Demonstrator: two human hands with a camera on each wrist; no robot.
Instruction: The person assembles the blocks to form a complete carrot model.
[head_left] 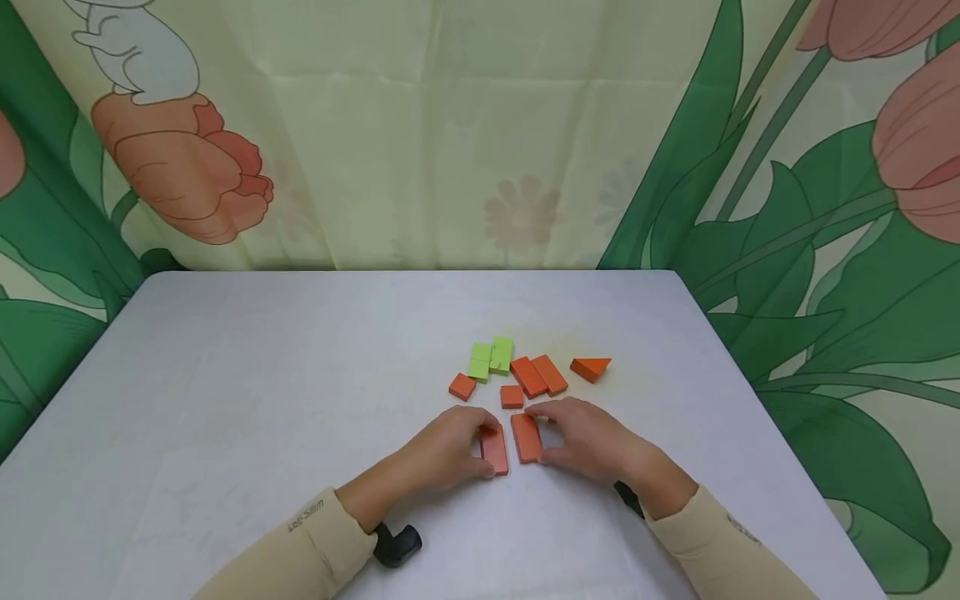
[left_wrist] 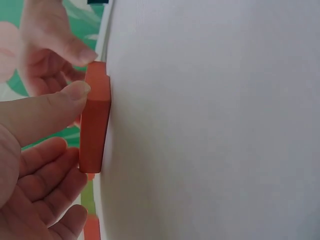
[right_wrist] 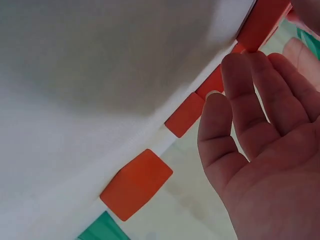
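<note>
White tabletop [head_left: 225, 400] beneath oblong orange-red blocks [head_left: 527, 438]

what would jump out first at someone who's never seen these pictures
Probably the two hands at the lower middle of the head view: the left hand holds a pinkish block, the right hand an orange block beside it. Just beyond them, light-green blocks stand out among the orange ones. Large pink tulips fill the backdrop's upper right.
</note>
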